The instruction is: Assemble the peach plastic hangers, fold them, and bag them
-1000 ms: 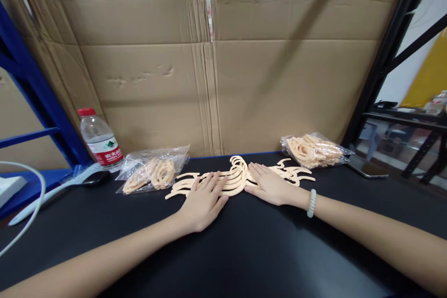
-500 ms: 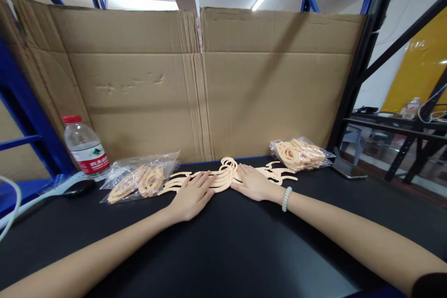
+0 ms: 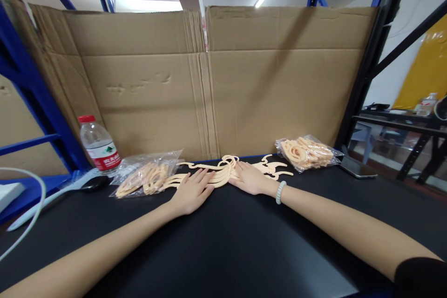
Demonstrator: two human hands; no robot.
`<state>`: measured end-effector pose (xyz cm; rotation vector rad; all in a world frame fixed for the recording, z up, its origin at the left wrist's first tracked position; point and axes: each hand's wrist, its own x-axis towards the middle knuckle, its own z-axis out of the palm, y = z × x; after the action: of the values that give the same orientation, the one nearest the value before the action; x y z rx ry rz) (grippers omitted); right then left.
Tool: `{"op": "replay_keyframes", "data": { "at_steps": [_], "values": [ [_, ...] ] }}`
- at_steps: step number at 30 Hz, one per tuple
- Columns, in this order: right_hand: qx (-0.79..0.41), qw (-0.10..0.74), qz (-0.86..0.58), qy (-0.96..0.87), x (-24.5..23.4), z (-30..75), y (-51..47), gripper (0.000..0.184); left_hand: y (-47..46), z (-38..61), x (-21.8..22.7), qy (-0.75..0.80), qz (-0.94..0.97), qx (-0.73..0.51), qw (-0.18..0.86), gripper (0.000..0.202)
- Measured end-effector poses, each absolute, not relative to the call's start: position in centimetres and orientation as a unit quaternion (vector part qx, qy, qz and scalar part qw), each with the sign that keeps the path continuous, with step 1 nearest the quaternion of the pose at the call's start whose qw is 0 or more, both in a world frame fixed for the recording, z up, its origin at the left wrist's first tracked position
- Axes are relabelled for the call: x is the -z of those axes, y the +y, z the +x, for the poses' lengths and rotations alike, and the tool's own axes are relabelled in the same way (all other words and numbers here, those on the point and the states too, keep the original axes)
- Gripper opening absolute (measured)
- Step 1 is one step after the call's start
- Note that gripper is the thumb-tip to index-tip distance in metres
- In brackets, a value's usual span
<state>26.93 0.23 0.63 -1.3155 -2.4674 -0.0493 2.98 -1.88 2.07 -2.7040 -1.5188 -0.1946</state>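
A pale, cream-coloured ornamental piece with long curving strands and a knot-like curl point(image 3: 222, 178) lies flat on the black table point(image 3: 223, 251). My left hand point(image 3: 193, 191) rests palm down on its left strands, fingers stretched out. Over the part just right of the curl, my right hand point(image 3: 252, 179) lies flat too, a beaded bracelet point(image 3: 280, 192) on its wrist. Both hands partly cover the piece, so its full outline is hidden. Left of it lies a clear plastic bag point(image 3: 148, 178) of similar pale curled pieces. Another filled bag point(image 3: 307, 153) sits at the right.
A water bottle with a red cap point(image 3: 101, 146) stands at the back left, near a dark rounded object point(image 3: 95, 183) and a white cable point(image 3: 41, 195). A phone-like flat device point(image 3: 359, 167) lies at the right. Cardboard point(image 3: 146, 88) walls off the back.
The view has shifted slightly left, so the bottle and bags appear further right. Both hands stay flat on the piece. A thin upper-left strand now looks more separated from the others.
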Motion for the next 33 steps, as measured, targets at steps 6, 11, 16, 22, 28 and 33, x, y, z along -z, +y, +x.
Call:
{"op": "replay_keyframes", "data": {
  "at_steps": [6, 11, 16, 22, 28, 33],
  "values": [
    [0.006, 0.166, -0.430, -0.887, -0.6, 28.3, 0.3, 0.058, -1.9, 3.8, -1.8, -0.479, -0.875, 0.069, 0.013, 0.057],
    [0.005, 0.152, -0.422, -0.894, -0.7, 29.3, 0.3, 0.060, -1.5, 4.2, -1.9, -0.461, -0.884, 0.076, 0.023, 0.061],
    [0.012, 0.143, -0.439, -0.887, -0.8, 29.8, 0.5, 0.067, 0.0, 4.1, -2.5, -0.436, -0.896, 0.080, 0.035, 0.074],
    [0.021, 0.146, -0.447, -0.882, -0.5, 29.7, 0.6, 0.065, 0.0, 4.0, -2.7, -0.427, -0.897, 0.100, 0.052, 0.067],
    [0.023, 0.153, -0.466, -0.871, 0.1, 29.8, 0.9, 0.069, -0.5, 4.2, -2.8, -0.421, -0.898, 0.118, 0.057, 0.060],
    [0.024, 0.160, -0.462, -0.872, 0.2, 29.5, 1.0, 0.069, -0.6, 4.1, -2.6, -0.431, -0.893, 0.117, 0.048, 0.059]
  ]
}}
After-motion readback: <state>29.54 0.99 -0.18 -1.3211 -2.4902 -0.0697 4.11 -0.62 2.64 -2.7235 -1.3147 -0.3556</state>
